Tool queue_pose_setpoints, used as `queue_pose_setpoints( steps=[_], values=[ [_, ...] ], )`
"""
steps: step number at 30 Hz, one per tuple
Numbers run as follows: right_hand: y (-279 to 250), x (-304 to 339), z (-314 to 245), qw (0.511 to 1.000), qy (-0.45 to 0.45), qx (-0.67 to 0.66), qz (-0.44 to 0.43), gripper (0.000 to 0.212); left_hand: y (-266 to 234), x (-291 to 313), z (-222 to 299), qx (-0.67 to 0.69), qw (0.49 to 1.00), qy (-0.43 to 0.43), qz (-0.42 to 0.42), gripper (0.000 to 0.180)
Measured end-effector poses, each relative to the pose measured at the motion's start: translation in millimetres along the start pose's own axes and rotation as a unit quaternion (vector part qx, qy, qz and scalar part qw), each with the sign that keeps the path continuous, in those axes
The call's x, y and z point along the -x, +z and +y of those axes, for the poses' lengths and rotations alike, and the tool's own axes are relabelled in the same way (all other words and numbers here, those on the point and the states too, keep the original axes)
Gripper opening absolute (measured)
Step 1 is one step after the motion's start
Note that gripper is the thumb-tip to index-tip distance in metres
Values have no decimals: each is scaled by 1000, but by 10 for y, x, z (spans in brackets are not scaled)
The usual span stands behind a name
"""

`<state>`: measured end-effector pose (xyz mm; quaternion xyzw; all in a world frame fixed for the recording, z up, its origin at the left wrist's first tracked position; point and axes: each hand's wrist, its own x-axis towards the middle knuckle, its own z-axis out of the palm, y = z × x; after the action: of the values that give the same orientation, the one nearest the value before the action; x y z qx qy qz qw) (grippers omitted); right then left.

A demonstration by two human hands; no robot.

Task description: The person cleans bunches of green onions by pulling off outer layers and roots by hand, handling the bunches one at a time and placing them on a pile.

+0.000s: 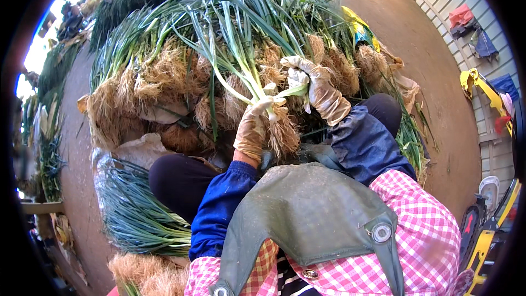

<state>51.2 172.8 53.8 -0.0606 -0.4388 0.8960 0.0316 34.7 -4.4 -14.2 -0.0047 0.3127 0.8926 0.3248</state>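
Note:
My left hand (251, 132), in a dirty cream glove, is closed around the base of a small bunch of green onions (247, 75). Their tan roots (284, 136) hang below the fist, and the green tops lean away from me. My right hand (324, 94), also gloved and browned with soil, pinches a pale outer leaf (293, 92) that sticks out sideways from the bunch's base. Right behind the hands lies a big heap of green onions (159, 71), its shaggy roots facing me.
Beside my left knee (179, 183) a bundle of green onions (139, 208) lies on plastic sheeting, roots (148, 274) toward me. A grey-green apron (312, 208) covers my lap. A yellow-framed machine (485, 252) stands at right, by a pale slatted wall (438, 8). Brown floor (383, 11) surrounds the heap.

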Motion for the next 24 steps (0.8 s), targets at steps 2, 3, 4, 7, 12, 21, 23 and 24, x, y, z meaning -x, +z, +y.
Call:
queue_pose_setpoints(
  steps=[2,3,4,7,12,21,23,24],
  values=[
    [-144,32,-25,995,22,-75,-62,27,17,-58,-44,112,993,-24,-38,33],
    [-58,100,-33,995,29,-74,-60,26,-55,-97,-44,94,995,-25,-33,33],
    [32,186,-61,995,35,-73,-56,27,-126,-131,-50,76,996,-27,-28,33],
    [58,392,-188,992,58,-90,-61,26,-42,-99,-37,59,997,-43,15,27],
    [-176,788,-748,982,59,-115,-137,20,2,-136,-41,69,996,-29,45,24],
    [-1567,2044,-2353,353,281,824,343,44,-7,-169,-29,156,984,-76,-39,41],
    [-1924,2157,-2361,527,129,803,246,50,206,-89,14,129,985,-110,-26,41],
    [-1686,1874,-1997,509,-9,822,256,45,106,-89,31,117,988,-94,-29,41]
  ],
)
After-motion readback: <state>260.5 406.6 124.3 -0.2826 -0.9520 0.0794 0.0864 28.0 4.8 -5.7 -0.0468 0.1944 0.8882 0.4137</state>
